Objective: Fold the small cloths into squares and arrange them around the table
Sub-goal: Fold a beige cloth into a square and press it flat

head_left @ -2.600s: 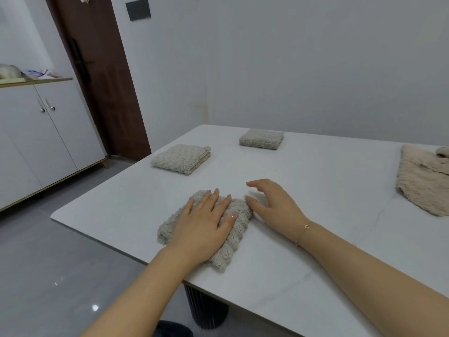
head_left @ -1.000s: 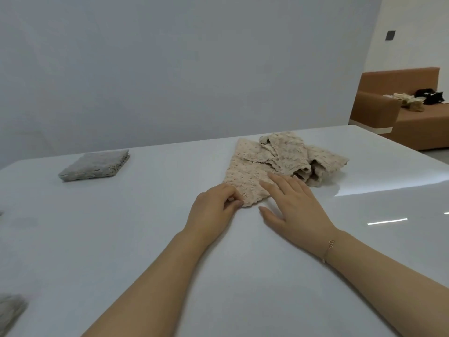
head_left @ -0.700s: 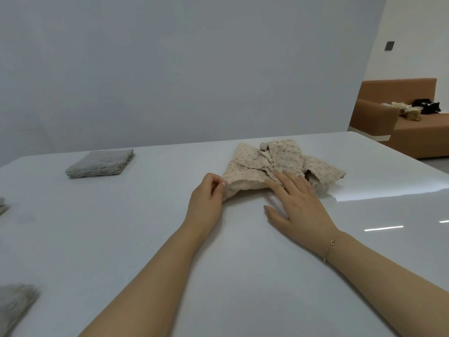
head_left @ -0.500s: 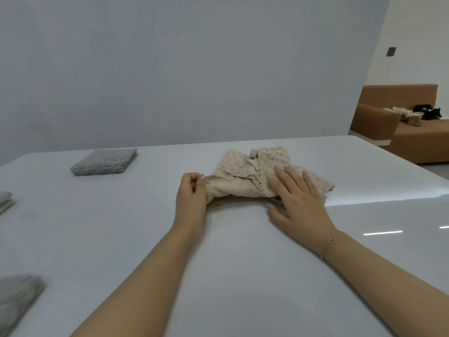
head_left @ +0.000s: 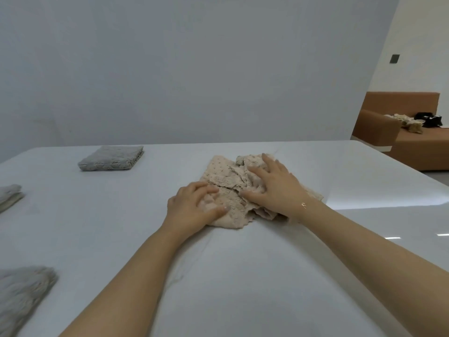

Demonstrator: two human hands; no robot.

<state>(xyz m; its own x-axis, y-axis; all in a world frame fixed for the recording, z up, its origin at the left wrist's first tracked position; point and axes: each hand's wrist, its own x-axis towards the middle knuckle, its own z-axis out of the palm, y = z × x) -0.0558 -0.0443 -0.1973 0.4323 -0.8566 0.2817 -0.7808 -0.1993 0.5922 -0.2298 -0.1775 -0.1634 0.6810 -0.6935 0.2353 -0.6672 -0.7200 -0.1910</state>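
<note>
A crumpled beige knitted cloth [head_left: 226,176] lies in a loose heap at the middle of the white table [head_left: 243,276]. My left hand [head_left: 192,206] grips the heap's near-left part, with a fold bunched between thumb and fingers. My right hand [head_left: 274,188] lies flat on the right of the heap, fingers spread. Three folded grey cloths sit apart on the table: one at the far left [head_left: 111,158], one at the left edge [head_left: 9,195], one at the near left corner [head_left: 21,295], blurred and partly cut off.
A plain wall stands right behind the table's far edge. Beyond the table at the right is a brown sofa [head_left: 413,139] with loose cloths and a dark item on its seat. The table's right half shows a bright glare.
My view swung from the folded grey cloth to the beige heap. My left hand pinched its corner and drew it left and nearer. My right hand slid up onto the heap.
</note>
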